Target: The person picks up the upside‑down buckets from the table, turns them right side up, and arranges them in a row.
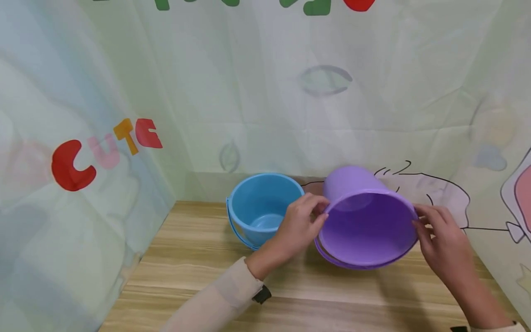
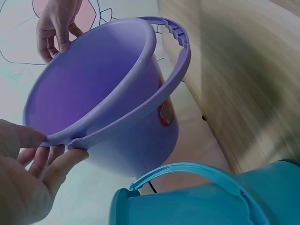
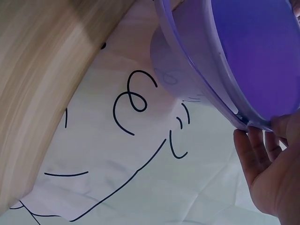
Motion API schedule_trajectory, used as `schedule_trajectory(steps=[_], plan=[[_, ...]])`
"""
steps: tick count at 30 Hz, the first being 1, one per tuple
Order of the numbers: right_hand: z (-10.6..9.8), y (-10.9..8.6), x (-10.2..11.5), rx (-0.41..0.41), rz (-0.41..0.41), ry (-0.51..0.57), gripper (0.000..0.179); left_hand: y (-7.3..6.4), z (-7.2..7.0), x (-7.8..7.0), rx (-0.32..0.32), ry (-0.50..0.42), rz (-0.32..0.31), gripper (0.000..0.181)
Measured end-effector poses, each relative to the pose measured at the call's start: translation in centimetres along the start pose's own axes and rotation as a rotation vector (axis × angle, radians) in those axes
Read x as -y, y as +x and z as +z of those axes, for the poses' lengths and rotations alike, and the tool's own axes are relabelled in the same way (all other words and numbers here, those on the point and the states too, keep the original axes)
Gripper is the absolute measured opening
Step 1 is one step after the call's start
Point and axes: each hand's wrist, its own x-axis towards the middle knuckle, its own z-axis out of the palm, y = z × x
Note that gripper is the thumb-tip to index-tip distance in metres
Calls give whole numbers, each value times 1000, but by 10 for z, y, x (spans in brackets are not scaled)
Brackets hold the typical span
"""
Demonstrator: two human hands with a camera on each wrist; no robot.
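Both hands hold a purple bucket (image 1: 369, 230) tilted on its side, its open mouth toward me. My left hand (image 1: 299, 221) pinches the rim at the left, near where the purple handle (image 2: 180, 70) joins. On the opposite side of the rim, my right hand (image 1: 445, 240) grips with thumb and fingers. The handle hangs along the lower edge of the mouth. A red sticker (image 2: 165, 112) shows on the bucket's outer wall in the left wrist view. Just left of it, a light blue bucket (image 1: 265, 203) stands upright, partly behind my left hand, with its blue handle (image 1: 238, 233) folded down.
The wood-grain table (image 1: 195, 272) lies beneath, its back edge against a pale printed curtain (image 1: 265, 92). More curtain with coloured letters (image 1: 74, 166) closes in the left side, and line drawings (image 3: 131, 101) cover it on the right.
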Motion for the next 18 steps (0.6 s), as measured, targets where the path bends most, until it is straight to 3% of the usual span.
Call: schedule_trajectory(steps=[10, 18], plan=[[-2, 11, -3, 77, 39, -30, 48, 13, -1, 0, 26, -30, -90, 22], [-1, 18, -3, 104, 96, 57, 45, 20, -3, 2, 21, -67, -157, 25]])
